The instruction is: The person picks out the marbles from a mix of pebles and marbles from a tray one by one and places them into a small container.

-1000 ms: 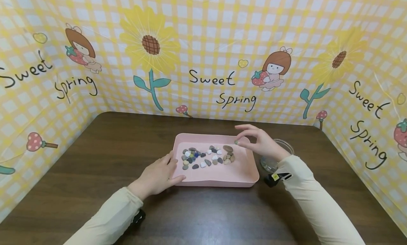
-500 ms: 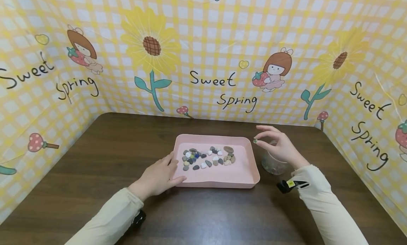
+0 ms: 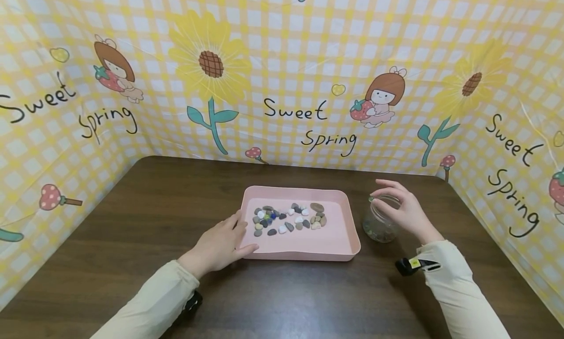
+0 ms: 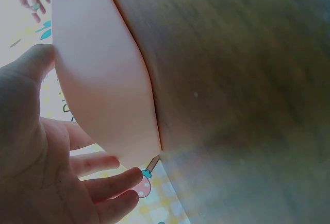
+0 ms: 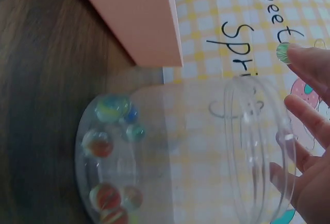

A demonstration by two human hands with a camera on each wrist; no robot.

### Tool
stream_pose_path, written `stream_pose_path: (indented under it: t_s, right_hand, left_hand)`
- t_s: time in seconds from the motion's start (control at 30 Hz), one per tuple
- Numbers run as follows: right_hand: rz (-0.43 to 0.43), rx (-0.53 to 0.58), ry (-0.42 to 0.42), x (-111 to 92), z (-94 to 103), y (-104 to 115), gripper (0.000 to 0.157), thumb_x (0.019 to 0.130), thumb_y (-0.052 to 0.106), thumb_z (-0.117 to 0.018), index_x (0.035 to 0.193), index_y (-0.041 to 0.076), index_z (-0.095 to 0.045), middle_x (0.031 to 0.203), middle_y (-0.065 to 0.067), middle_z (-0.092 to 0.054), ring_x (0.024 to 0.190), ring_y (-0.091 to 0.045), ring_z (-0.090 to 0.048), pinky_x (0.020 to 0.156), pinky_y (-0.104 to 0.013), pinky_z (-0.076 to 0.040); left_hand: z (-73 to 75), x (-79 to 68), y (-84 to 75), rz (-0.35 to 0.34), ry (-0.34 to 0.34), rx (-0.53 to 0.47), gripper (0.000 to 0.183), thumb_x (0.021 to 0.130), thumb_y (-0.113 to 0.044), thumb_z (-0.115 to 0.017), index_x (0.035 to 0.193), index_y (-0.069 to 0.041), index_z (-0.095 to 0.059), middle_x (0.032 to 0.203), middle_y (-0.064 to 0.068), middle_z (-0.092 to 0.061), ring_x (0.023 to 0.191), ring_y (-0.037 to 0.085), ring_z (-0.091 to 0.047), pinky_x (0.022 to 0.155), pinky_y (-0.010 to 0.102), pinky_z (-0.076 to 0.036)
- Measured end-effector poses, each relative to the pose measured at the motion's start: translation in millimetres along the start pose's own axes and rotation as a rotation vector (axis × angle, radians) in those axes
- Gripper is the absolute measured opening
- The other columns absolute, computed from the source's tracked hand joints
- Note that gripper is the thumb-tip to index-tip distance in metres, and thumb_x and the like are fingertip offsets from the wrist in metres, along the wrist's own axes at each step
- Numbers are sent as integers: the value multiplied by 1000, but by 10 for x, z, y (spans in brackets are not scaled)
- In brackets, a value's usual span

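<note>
In the head view my right hand (image 3: 403, 209) is over the mouth of a clear glass jar (image 3: 380, 229), pinching a small green marble (image 3: 371, 198). The right wrist view has the same marble (image 5: 283, 53) at the fingertips, outside the jar's rim. Several coloured marbles (image 5: 105, 195) lie at the bottom of the jar. A shallow pink tray (image 3: 304, 245) stands left of the jar. My left hand (image 3: 218, 243) rests on its left end, fingers fairly straight along the side wall and thumb at the front rim; in the left wrist view the thumb (image 4: 36, 62) touches the tray's rim.
Inside the tray lie grey, white and brown pebbles (image 3: 317, 208), with a few blue and yellowish glassy pieces (image 3: 273, 215) among them at the left. The dark wooden table (image 3: 282, 300) is bounded by a yellow checked cloth (image 3: 286, 60) at the back and sides.
My right hand has moved right from above the tray's back right corner to over the jar, carrying the green marble. My left hand stays on the tray.
</note>
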State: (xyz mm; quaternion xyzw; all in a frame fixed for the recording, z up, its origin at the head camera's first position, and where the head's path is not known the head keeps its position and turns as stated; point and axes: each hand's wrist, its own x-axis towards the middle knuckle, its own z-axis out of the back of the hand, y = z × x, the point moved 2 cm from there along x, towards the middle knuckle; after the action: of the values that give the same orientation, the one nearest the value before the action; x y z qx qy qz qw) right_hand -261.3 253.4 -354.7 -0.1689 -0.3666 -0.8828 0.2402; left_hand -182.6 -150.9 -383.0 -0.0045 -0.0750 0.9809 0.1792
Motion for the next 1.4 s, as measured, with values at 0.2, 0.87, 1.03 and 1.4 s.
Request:
stream_pose_path:
  t_s: [0.2,0.87,1.03,1.4]
  right_hand:
    - [-11,-62,-27,-83,41,-72,13,84,12,-69,96,9,-69,131,-13,-54,122,-17,-47,98,-16,-35]
    - [-99,-106,-11,-296,198,-212,12,86,15,-66,94,6,-68,131,-18,-53,122,-24,-46,95,-43,-35]
    - [-111,-77,48,-308,224,-208,12,87,13,-65,94,3,-67,132,-23,-50,123,-44,-41,95,-56,-32]
    - [-141,-45,118,-306,257,-212,13,88,12,-63,96,2,-66,132,-27,-47,124,-49,-39,95,-65,-30]
  left_hand:
    - [-12,-1,10,-3,-2,-5,72,88,-55,-50,130,3,-51,146,26,-35,123,42,-49,96,51,-46]
    - [-33,5,18,-2,4,-7,74,88,-58,-48,131,3,-50,146,26,-34,124,42,-48,96,51,-45]
    - [-50,16,21,10,12,-14,74,88,-58,-48,132,2,-50,148,25,-32,125,41,-47,97,52,-45]
    - [-53,16,26,17,17,-25,75,88,-58,-48,132,2,-49,148,25,-31,125,42,-47,98,52,-44]
